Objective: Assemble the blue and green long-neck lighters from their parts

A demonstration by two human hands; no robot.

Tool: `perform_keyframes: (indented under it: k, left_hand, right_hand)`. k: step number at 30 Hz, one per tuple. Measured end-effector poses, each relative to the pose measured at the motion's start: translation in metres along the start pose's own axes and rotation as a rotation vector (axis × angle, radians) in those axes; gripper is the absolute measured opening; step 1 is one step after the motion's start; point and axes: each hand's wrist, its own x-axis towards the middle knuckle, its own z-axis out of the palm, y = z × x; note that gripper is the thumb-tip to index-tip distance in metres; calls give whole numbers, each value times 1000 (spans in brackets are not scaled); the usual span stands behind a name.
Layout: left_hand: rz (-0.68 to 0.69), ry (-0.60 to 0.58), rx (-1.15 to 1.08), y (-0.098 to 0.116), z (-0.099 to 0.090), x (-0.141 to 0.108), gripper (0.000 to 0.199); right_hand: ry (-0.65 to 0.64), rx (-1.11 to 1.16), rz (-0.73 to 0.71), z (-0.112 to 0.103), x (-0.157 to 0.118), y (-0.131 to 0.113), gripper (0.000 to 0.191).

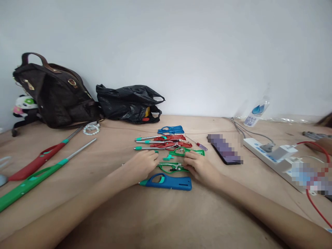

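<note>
An opened green gas lighter (168, 168), with white wires and a small black part inside its shell, lies between my hands. My left hand (145, 163) is closed over its barrel side, the fingertips hiding what they grip. At the handle end, my right hand (199, 167) has its fingers curled against the shell. Between the hands is a loose teal trigger piece (168, 157). Just beyond lies another green shell half (178, 151). Closer to me rests a blue lighter (168, 182) with a teal trigger.
Red lighter halves (178, 143), a blue shell (171, 129) and a screwdriver (202, 146) lie beyond. A phone (225, 150) and power strip (269, 162) are right. Whole lighters (38, 176), a backpack (57, 93) and black bag (127, 103) are left. Another person's hand (321, 145) shows far right.
</note>
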Motion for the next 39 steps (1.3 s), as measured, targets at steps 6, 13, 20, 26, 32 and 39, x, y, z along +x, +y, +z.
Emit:
perform_keyframes:
  k: [6,13,20,26,32,39]
  left_hand:
    - [-10,53,-22,5,4,3,16]
    - [20,11,72,13,7,7,13]
    - [2,15,123,13,4,5,11]
    - [16,58,85,8,7,1,14]
    - [114,143,70,5,11,-2,19]
    - [103,99,42,3,10,0,25]
  right_hand:
    - [-15,-29,11,2,-2,1,20]
    - [-6,-82,-29,3,-3,-3,17]
    - [-39,-299,-120,6,2,-12,19]
    - [-59,-263,-118,7,5,-13,24]
    - [-69,-359,-176,10,4,-13,21]
    - [-117,-367,-147,8,5,-16,19]
